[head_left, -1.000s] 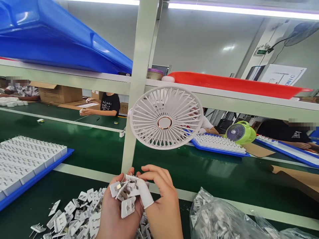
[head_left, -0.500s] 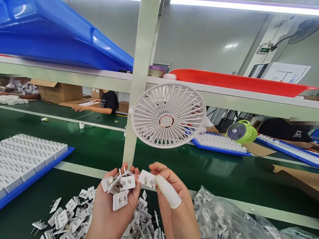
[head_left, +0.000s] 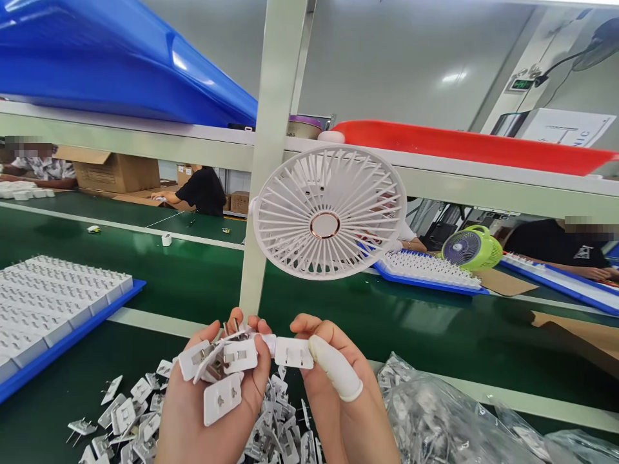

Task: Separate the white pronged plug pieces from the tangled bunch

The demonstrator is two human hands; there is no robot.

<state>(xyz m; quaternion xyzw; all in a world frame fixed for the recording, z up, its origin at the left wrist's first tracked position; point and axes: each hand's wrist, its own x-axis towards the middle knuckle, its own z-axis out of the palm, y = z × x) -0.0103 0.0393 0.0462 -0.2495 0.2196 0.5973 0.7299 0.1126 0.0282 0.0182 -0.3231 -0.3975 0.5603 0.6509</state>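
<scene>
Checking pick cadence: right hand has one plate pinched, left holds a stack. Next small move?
Probably carry the single plate left to the white tray: the right hand holds it pinched clear of the left hand, whose stack stays fanned.

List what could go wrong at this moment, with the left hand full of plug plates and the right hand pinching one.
1. The left hand cups a loose stack of plug plates; one may slide off into the pile below.
2. The right hand pinches a single plate only at its edge, so it could twist free.
3. Metal prongs stick out of the plates, and only one right finger wears a cot; bare fingers might get pricked.
</scene>
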